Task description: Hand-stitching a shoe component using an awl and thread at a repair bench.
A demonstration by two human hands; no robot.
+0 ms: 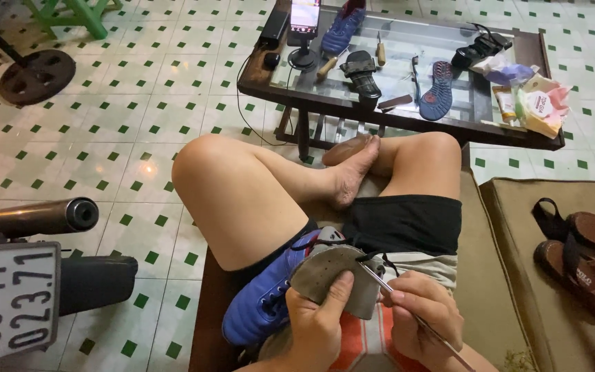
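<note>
A blue sports shoe (259, 303) lies across my lap, toe toward the lower left. My left hand (319, 325) grips it, thumb pressed on a grey perforated insole (332, 272) that curls up out of the shoe. My right hand (421, 318) pinches a thin metal needle-like tool (380, 281), whose tip meets the insole's right edge, with dark thread beside it. I sit cross-legged on a tan cushion (476, 275).
A low glass-topped table (352, 103) ahead carries a phone on a stand (304, 21), another blue shoe (342, 27), a black sandal (361, 72), a loose sole (439, 89), tools and packets. Brown sandals (587, 258) lie at right. A motorbike's rear (29, 275) is at left.
</note>
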